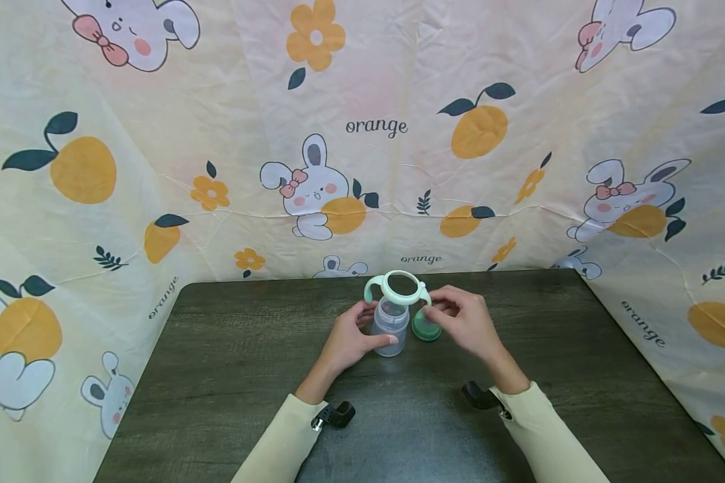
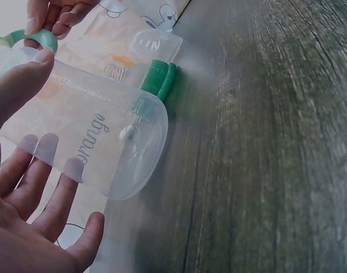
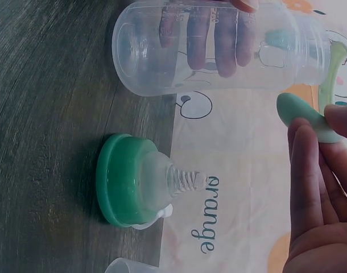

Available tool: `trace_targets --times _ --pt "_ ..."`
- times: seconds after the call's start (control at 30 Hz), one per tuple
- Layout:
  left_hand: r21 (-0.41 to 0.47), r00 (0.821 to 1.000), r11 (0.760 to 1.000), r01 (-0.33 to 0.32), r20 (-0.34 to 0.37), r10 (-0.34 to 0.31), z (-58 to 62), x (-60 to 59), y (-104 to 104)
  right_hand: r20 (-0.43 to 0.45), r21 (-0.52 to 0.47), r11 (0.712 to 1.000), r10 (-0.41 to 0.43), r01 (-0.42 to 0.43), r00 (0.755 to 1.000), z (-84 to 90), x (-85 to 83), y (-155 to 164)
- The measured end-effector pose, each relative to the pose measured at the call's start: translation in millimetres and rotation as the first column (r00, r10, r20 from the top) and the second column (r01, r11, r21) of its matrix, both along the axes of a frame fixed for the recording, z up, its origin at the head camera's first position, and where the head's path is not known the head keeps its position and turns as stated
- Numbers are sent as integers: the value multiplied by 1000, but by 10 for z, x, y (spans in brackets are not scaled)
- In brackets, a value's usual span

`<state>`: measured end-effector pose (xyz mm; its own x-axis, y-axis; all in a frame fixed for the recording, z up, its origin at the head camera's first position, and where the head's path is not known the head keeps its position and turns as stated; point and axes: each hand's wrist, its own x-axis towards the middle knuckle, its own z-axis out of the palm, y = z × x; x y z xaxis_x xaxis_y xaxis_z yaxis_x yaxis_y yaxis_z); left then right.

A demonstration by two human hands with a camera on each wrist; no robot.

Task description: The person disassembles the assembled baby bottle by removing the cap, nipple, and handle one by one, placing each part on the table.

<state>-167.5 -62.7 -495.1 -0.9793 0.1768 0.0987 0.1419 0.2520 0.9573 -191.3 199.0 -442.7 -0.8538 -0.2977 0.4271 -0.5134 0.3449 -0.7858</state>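
1. Head view: a clear baby bottle (image 1: 390, 329) stands upright on the dark wood-grain counter (image 1: 217, 349), near its far edge. The left hand (image 1: 353, 339) wraps its fingers around the bottle body. A pale green handle ring (image 1: 397, 288) sits at the bottle's neck; the right hand (image 1: 465, 318) pinches its right handle. A green collar with nipple (image 1: 425, 329) rests on the counter just right of the bottle. A printed cloth (image 1: 362, 127) with rabbits and oranges forms the backdrop.
2. Left wrist view: the left hand (image 2: 25, 227) is curled around the bottle (image 2: 99, 136); its fingertips (image 2: 48, 148) show through the plastic. The collar (image 2: 159, 79) lies beyond, with a clear cap (image 2: 156, 45) just behind it.
3. Right wrist view: the right hand (image 3: 321, 187) pinches the handle ring (image 3: 301, 114). The collar (image 3: 128, 179) stands on the counter (image 3: 42, 114), apart from the bottle (image 3: 219, 48).
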Motion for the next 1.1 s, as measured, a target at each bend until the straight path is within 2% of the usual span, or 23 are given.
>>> trace_targets --times 0.2,0.5,0.77,1.1 --pt "-3 1000 1000 -3 4 3 -15 -2 -7 9 -37 999 -14 14 1000 -12 -3 17" --pt "-3 1000 1000 -7 -4 7 -33 -14 -6 18 -35 998 -58 59 998 -26 17 86" --pt "-5 1000 1000 3 -17 -3 -33 -22 -17 -20 -3 992 -124 124 992 -88 9 203" --pt "-14 1000 1000 3 -15 -4 -24 -19 -11 -22 18 981 -192 193 981 -100 18 379"
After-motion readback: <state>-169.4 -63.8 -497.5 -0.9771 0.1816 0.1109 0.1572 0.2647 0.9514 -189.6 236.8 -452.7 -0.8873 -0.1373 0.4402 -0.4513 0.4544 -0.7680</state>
